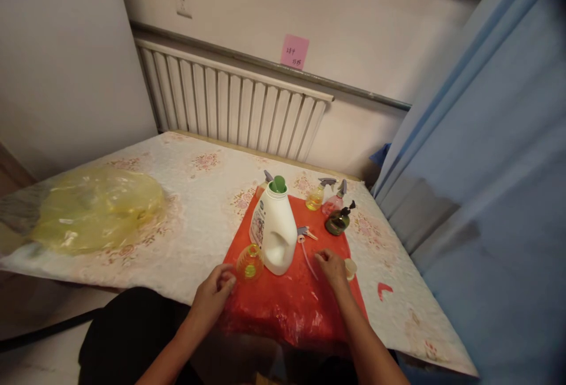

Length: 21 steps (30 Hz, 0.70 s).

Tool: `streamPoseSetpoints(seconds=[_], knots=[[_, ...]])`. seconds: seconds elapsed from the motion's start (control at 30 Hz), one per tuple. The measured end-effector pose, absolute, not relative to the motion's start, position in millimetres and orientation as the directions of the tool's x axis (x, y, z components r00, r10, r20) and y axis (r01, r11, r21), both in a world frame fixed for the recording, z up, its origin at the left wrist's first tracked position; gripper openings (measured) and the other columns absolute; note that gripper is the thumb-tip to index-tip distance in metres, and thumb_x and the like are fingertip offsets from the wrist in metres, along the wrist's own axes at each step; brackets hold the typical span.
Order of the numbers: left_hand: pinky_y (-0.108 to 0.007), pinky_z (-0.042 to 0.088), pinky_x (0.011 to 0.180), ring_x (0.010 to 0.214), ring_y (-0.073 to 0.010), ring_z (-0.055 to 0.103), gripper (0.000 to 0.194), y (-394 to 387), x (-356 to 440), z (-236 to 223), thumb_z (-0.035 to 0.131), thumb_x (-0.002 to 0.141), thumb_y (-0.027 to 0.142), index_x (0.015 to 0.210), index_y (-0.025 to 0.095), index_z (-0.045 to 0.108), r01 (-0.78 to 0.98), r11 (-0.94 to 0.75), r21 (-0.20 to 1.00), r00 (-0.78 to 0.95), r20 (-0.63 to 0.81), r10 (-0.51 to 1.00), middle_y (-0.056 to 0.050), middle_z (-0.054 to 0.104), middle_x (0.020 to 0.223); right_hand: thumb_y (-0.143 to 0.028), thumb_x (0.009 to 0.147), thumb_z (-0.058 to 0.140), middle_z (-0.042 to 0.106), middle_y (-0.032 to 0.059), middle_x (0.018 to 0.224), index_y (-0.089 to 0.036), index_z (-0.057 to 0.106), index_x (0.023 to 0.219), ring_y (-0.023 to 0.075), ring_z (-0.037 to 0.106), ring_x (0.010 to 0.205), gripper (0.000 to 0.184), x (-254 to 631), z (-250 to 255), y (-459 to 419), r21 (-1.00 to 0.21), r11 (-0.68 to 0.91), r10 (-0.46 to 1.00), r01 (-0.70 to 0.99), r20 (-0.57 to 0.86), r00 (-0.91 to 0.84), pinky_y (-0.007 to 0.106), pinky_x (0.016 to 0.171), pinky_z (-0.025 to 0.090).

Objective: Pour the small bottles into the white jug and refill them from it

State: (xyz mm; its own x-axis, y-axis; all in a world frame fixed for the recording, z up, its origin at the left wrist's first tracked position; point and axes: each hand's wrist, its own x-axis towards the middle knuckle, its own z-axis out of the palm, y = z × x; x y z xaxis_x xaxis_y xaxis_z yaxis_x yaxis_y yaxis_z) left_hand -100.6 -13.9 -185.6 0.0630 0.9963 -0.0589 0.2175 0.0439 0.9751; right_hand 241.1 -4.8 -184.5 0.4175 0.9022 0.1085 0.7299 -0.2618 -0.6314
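At centre, white jug (275, 237): was stood upright on red sheet (265, 308); green piece (278, 184) was seen at its mouth.
Left hand (213, 292), 8 o'clock of jug: fingers were loosely curled, part open, nothing seen gripped; yellow bottle (250, 264) was placed just beside.
Right hand (331, 267), 4 o'clock: fingers were bent, grip couldn't be told; trigger head (305, 232) was laid nearby.
Tip risk: yellow bottle could have been toppled by a left-hand bump.
Table (190, 196): was flower-covered; radiator (234, 102) was fixed at 11, curtain (477, 137) hung at 2.
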Motion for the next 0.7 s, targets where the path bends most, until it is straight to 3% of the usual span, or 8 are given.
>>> streamPoseSetpoints(seconds=[0.23, 0.43, 0.7], knots=[[-0.039, 0.052, 0.083, 0.087, -0.0235, 0.063, 0.056, -5, -92, -189, 0.059, 0.071, 0.039, 0.120, 0.013, 0.051, 0.366, -0.070, 0.928, -0.041, 0.091, 0.995, -0.008, 0.063, 0.101, -0.037, 0.073, 0.054, 0.069, 0.0029, 0.062, -0.018, 0.071, 0.071, 0.0213, 0.062, 0.058, 0.025, 219, -191, -42, -0.762, -0.140, 0.908, 0.632, 0.155, 0.388, 0.030, 0.056, 0.045], [-0.048, 0.039, 0.105, 0.118, -0.0292, 0.053, 0.067, 5, -81, -199, 0.065, 0.069, 0.034, 0.129, 0.015, 0.042, 0.373, -0.153, 0.915, 0.007, 0.162, 0.987, -0.014, 0.054, 0.128, -0.037, 0.072, 0.058, 0.072, 0.0038, 0.069, -0.019, 0.073, 0.076, 0.0217, 0.064, 0.063, 0.024, 197, -188, -59, -0.820, -0.086, 0.936, 0.565, 0.127, 0.328, 0.031, 0.061, 0.048], [-0.051, 0.031, 0.110, 0.129, -0.0319, 0.043, 0.073, 19, -72, -193, 0.069, 0.065, 0.031, 0.131, 0.016, 0.041, 0.352, -0.198, 0.915, 0.137, 0.158, 0.978, -0.016, 0.047, 0.136, -0.042, 0.071, 0.062, 0.073, 0.0052, 0.073, -0.019, 0.072, 0.077, 0.0224, 0.066, 0.065, 0.025, 180, -178, -62, -0.861, -0.065, 0.938, 0.504, 0.119, 0.325, 0.032, 0.061, 0.051]])
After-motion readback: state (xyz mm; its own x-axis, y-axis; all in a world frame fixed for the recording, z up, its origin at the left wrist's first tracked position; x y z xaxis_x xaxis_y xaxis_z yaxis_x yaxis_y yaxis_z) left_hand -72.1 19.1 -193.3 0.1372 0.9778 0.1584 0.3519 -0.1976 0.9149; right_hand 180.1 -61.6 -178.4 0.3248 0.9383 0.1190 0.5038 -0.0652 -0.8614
